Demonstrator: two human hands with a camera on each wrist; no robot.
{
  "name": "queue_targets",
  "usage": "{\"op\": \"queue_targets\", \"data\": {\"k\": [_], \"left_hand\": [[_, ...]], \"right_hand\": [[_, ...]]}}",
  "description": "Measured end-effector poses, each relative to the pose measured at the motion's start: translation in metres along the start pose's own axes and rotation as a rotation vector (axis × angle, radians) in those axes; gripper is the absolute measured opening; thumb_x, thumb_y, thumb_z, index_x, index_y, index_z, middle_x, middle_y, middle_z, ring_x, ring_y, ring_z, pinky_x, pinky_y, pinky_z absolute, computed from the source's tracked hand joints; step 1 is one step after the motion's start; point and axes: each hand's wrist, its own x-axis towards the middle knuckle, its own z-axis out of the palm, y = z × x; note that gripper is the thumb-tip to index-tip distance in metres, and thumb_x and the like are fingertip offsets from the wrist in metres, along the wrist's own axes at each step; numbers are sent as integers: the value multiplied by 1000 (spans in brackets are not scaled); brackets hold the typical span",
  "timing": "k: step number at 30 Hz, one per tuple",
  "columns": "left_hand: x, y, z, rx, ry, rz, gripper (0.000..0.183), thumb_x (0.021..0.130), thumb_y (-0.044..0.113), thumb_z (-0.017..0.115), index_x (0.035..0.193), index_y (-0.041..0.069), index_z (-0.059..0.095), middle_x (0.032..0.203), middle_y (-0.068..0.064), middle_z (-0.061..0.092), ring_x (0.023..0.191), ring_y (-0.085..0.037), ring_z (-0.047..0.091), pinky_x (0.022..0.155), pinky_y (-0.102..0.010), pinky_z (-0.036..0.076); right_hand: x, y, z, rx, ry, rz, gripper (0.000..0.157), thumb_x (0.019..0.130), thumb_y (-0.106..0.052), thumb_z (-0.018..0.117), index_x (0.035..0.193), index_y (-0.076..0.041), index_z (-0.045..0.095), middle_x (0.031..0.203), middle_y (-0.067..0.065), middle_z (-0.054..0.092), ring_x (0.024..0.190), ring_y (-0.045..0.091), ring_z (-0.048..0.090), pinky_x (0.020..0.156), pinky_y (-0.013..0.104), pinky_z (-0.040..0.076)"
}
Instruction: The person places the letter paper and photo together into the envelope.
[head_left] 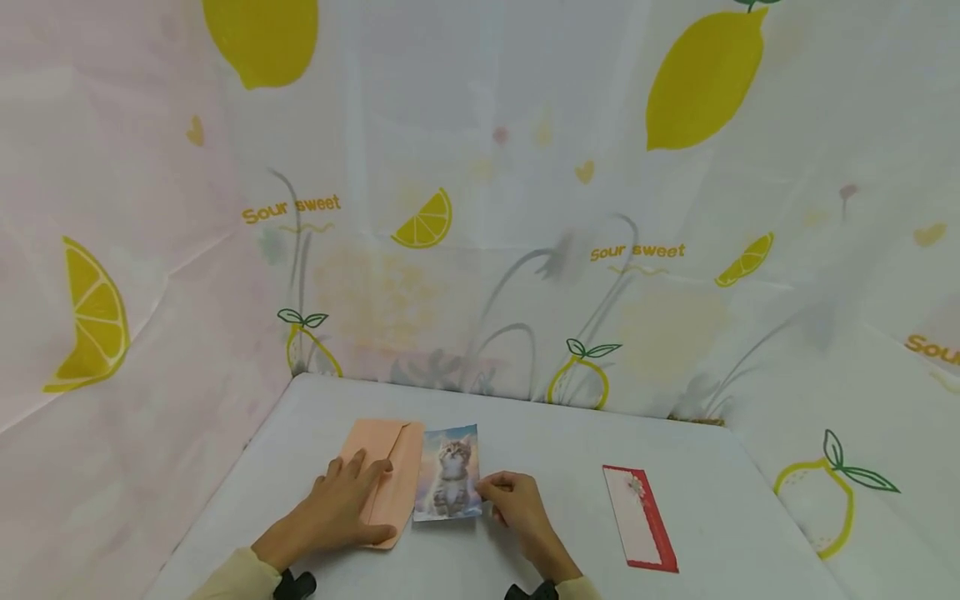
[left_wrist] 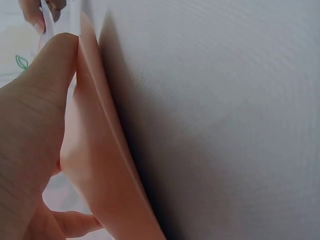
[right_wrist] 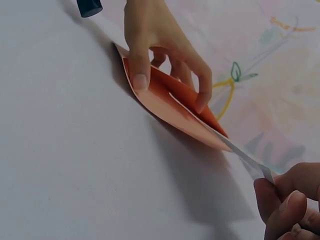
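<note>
A peach envelope (head_left: 403, 483) lies at the left of the table with its mouth facing right. My left hand (head_left: 341, 504) grips it, thumb at the near edge and fingers spread over its upper face. In the right wrist view the envelope (right_wrist: 172, 110) bows open, its orange inside showing under the left hand (right_wrist: 162, 42). A kitten picture card (head_left: 450, 475) has its left end at the envelope's mouth, and that end is hidden inside. Between thumb and fingertips, my right hand (head_left: 517, 508) pinches the card's right edge. Seen edge-on, the card (right_wrist: 247, 160) slants up from the table.
A red and white card (head_left: 641, 517) with a small flower decoration lies to the right of my right hand. The white table (head_left: 547, 450) ends at a lemon-printed cloth backdrop (head_left: 487, 292) behind and on both sides.
</note>
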Motion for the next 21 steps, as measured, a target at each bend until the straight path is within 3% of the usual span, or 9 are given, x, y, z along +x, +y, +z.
{"op": "queue_targets", "data": {"k": [14, 21], "left_hand": [[2, -1, 0, -14, 11, 6, 96, 68, 80, 77, 140, 21, 53, 149, -35, 41, 123, -61, 43, 85, -77, 40], [1, 0, 0, -14, 16, -7, 98, 65, 82, 77, 139, 22, 54, 149, -31, 43, 119, -56, 46, 84, -75, 42]], "right_hand": [[4, -5, 34, -12, 39, 4, 15, 92, -15, 76, 96, -2, 73, 75, 0, 70, 49, 6, 46, 49, 22, 37], [6, -7, 51, -11, 59, -8, 12, 90, -14, 76, 94, -3, 72, 75, 0, 71, 49, 7, 46, 49, 22, 37]]}}
